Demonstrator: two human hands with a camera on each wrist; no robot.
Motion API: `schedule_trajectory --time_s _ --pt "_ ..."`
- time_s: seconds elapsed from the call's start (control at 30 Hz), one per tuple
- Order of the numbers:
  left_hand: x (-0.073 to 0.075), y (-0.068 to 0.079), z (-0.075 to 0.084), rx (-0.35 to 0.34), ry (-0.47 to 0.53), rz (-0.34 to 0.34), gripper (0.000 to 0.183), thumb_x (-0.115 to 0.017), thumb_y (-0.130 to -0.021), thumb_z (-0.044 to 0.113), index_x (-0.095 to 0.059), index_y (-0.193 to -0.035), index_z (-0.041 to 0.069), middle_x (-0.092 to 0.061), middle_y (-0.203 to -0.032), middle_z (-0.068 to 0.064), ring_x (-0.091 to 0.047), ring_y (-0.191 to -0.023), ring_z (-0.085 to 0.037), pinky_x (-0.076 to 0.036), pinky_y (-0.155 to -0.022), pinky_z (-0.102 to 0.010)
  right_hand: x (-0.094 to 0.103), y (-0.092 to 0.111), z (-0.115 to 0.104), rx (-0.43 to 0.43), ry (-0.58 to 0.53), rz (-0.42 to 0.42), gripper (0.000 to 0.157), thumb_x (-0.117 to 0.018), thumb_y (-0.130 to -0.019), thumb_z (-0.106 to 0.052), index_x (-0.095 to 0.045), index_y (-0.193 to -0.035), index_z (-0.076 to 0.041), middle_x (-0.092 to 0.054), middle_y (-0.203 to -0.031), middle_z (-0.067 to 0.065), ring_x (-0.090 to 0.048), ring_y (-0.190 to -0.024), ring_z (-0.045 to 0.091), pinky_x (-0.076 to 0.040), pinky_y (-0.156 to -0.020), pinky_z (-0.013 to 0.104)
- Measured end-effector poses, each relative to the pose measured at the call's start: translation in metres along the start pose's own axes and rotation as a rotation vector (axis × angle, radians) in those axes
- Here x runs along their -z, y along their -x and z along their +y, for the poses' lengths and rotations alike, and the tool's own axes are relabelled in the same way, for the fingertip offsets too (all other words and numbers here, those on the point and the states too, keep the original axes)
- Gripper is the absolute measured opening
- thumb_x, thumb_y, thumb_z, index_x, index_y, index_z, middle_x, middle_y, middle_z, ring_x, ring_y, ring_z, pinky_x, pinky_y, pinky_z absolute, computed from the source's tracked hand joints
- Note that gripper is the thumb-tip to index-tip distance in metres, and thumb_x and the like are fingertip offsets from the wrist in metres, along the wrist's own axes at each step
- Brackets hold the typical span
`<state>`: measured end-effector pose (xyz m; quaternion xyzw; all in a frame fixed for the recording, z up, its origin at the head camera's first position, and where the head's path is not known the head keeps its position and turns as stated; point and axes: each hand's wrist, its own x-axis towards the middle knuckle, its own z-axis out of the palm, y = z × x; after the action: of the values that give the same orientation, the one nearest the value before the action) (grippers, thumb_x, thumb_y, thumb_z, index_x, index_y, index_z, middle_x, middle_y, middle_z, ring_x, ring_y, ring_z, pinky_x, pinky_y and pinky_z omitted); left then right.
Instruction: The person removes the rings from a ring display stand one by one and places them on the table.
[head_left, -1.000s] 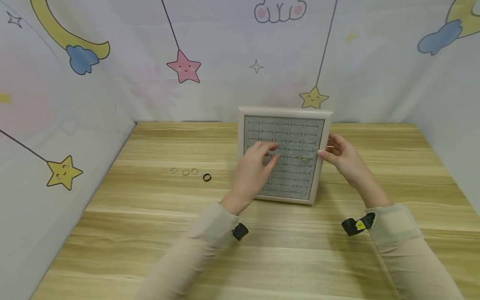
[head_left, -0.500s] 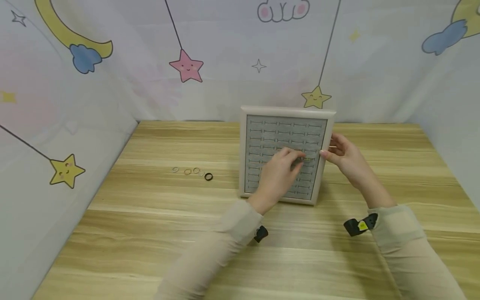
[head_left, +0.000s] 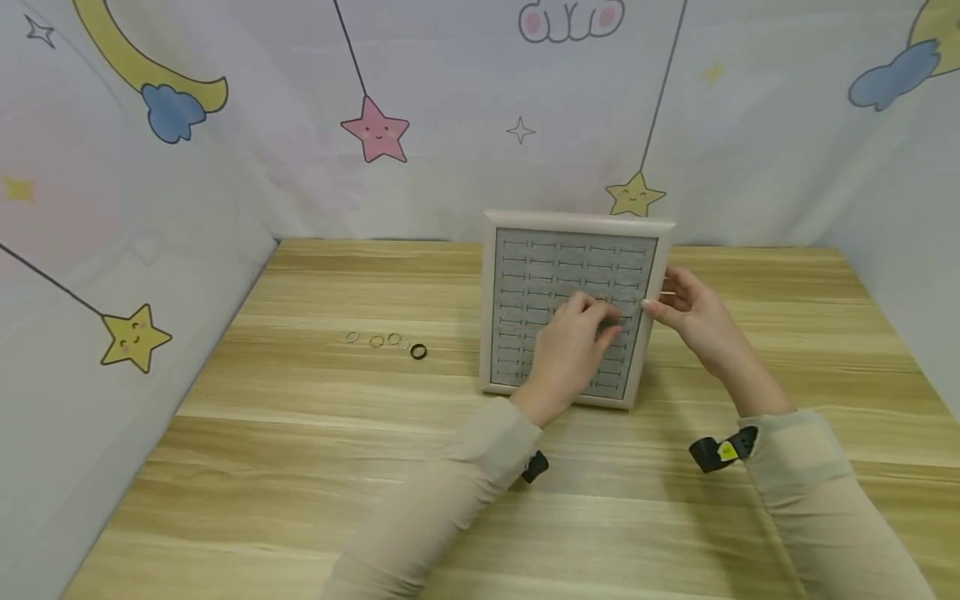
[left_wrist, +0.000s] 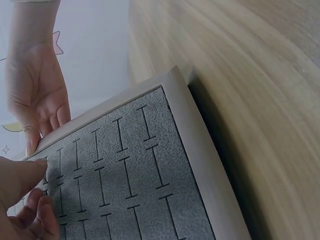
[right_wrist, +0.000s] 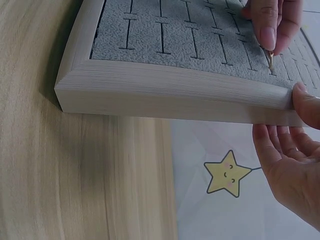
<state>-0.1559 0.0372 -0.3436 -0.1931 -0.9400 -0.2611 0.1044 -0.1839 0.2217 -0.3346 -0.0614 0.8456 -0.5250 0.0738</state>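
A ring display board (head_left: 577,220), with a pale wooden frame and grey slotted padding, stands tilted up on the table. My right hand (head_left: 697,321) holds its right side, thumb on the front edge and fingers behind. My left hand (head_left: 573,346) is over the padding near the right-hand slots. In the right wrist view, a left fingertip (right_wrist: 268,39) touches a gold-coloured ring (right_wrist: 271,63) standing in a slot, with the left thumb apart from it. The head view hides this ring behind the left fingers.
Left of the board, several rings lie on the wooden table (head_left: 315,433), among them a black ring (head_left: 418,352) and a gold-coloured ring (head_left: 377,342). A white cloth (head_left: 450,183) with printed stars hangs behind the table.
My left hand has moved right across the padding to the gold-coloured ring, which was visible in its slot earlier. My right hand keeps its hold on the board's side.
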Motion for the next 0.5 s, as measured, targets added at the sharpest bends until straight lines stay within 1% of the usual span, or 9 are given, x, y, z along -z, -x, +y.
schedule_trajectory --time_s 0.2,0.27,0.37,0.5 --pt "-0.0004 0.0000 -0.0013 -0.020 -0.009 0.001 0.015 -0.056 -0.096 0.030 -0.067 -0.099 0.021 -0.057 -0.102 0.005 -0.057 -0.086 -0.007 -0.042 -0.057 -0.013 -0.0002 0.0004 -0.0009 -0.011 0.003 0.000 0.064 -0.052 -0.099 -0.026 -0.022 -0.151 -0.007 -0.042 -0.143 0.018 -0.048 -0.120 0.016 -0.043 -0.085 0.008" --pt "0.0005 0.0003 -0.0023 -0.029 0.001 -0.006 0.014 -0.055 -0.095 0.029 -0.066 -0.099 0.021 -0.057 -0.102 0.005 -0.057 -0.086 -0.008 -0.041 -0.057 -0.013 -0.0003 0.0003 -0.0009 -0.011 -0.001 -0.002 0.064 -0.052 -0.099 -0.026 -0.022 -0.151 -0.007 -0.041 -0.143 0.018 -0.047 -0.122 0.017 -0.043 -0.085 0.008" --pt "0.0027 0.0011 -0.0038 -0.033 0.034 -0.036 0.015 -0.054 -0.096 0.029 -0.065 -0.099 0.020 -0.057 -0.105 0.003 -0.056 -0.087 -0.009 -0.041 -0.059 -0.013 -0.0002 -0.0001 -0.0001 -0.009 -0.003 -0.002 0.064 -0.052 -0.099 -0.026 -0.021 -0.151 -0.006 -0.041 -0.143 0.019 -0.047 -0.122 0.018 -0.043 -0.085 0.007" --pt "0.0075 0.0025 -0.0054 -0.015 0.084 -0.079 0.015 -0.055 -0.095 0.028 -0.066 -0.100 0.019 -0.061 -0.109 0.003 -0.058 -0.093 -0.010 -0.046 -0.064 -0.014 -0.0002 -0.0001 0.0008 -0.004 -0.001 0.000 0.063 -0.052 -0.099 -0.025 -0.022 -0.151 -0.006 -0.041 -0.142 0.018 -0.048 -0.121 0.016 -0.043 -0.085 0.008"
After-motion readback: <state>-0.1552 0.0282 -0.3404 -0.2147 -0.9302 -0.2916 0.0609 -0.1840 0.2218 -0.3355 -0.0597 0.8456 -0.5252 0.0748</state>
